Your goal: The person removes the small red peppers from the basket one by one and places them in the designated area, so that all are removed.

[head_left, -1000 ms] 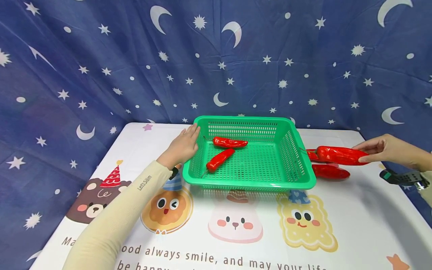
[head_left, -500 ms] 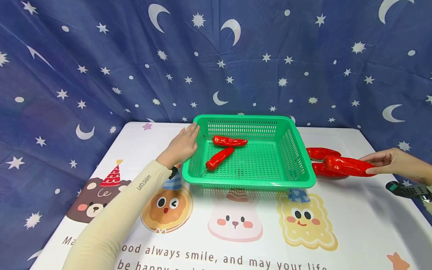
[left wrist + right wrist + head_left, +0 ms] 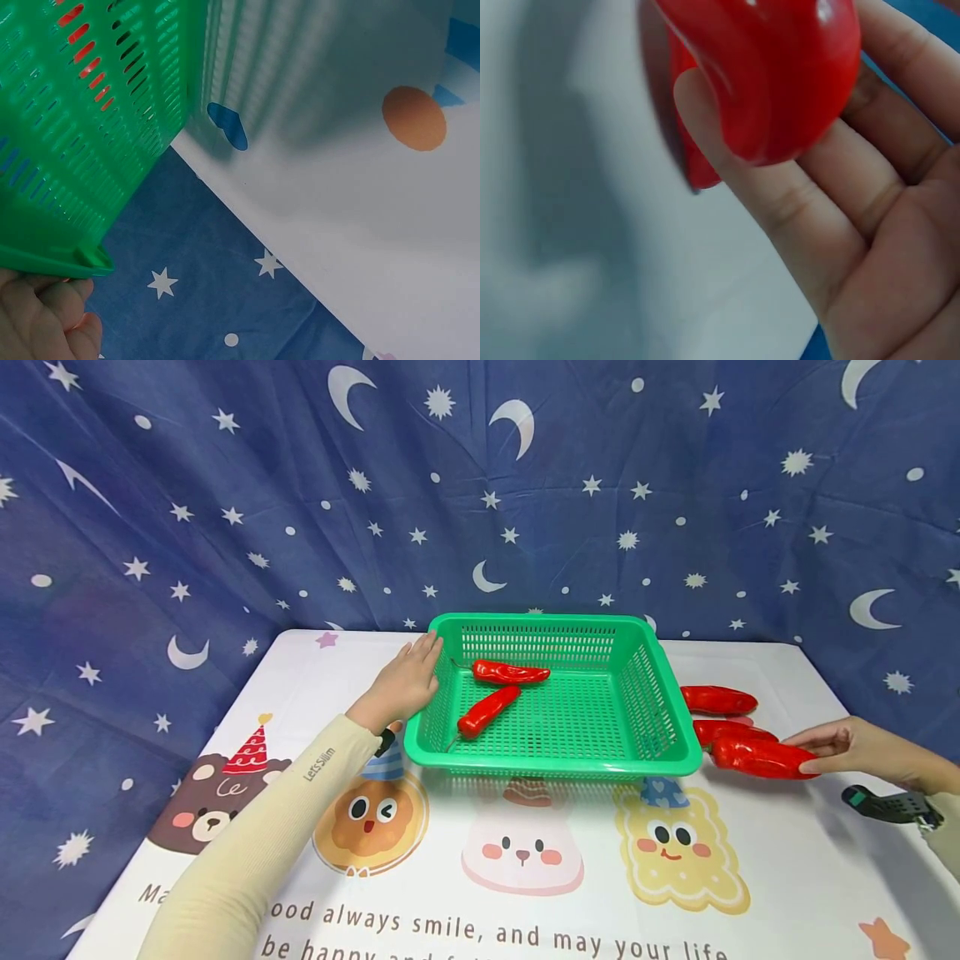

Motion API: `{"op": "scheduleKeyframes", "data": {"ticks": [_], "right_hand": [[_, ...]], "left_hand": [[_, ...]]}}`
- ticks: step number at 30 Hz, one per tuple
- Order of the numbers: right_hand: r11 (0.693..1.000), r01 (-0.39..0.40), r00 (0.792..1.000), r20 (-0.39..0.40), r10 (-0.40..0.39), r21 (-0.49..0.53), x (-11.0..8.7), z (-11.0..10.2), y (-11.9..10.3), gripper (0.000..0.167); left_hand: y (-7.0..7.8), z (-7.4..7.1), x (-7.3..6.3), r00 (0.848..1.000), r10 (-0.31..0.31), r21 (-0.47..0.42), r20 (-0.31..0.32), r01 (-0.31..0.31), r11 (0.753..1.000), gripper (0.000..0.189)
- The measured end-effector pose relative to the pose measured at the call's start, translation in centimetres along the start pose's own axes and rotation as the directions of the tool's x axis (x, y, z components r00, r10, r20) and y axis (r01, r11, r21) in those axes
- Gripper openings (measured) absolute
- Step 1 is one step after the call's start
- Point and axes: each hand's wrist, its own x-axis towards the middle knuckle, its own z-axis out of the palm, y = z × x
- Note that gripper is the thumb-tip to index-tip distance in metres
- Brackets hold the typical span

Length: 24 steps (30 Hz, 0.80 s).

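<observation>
My right hand pinches the end of a red chili pepper low over the table, to the right of the basket. The right wrist view shows that pepper's glossy rounded end among the fingers. Two other red peppers lie beside the basket's right wall, a rear one and a nearer one partly hidden by the held pepper. With fingers fairly straight, my left hand rests on the left rim of a green plastic basket. Inside the basket lie two red peppers, one crosswise and one slanted.
A white cartoon-printed cloth covers the table. Behind it hangs a dark blue curtain with stars and moons. The basket's perforated wall stands close to the table's edge in the left wrist view.
My right hand has brought the held pepper toward the table's front, first away from the basket, then slightly back left and lower. My left hand and the basket stay put.
</observation>
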Motion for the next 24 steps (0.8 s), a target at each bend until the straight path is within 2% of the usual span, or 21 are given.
{"op": "scheduleKeyframes", "data": {"ticks": [4,11,24], "right_hand": [[1.0,0.015,0.999,0.032,-0.015,0.001,0.3,0.6,0.7,0.038],[0.995,0.059,0.993,0.102,-0.067,0.077,0.7,1.4,1.6,0.041],[0.983,0.156,0.975,0.144,-0.169,0.097,1.0,2.1,1.9,0.041]], "left_hand": [[0.0,0.0,0.0,1.0,-0.004,-0.001,0.005,0.004,1.0,0.059],[-0.1,0.1,0.0,1.0,0.0,0.004,0.005,0.0,1.0,0.059],[-0.3,0.3,0.2,1.0,0.004,0.008,-0.003,-0.004,1.0,0.059]]}}
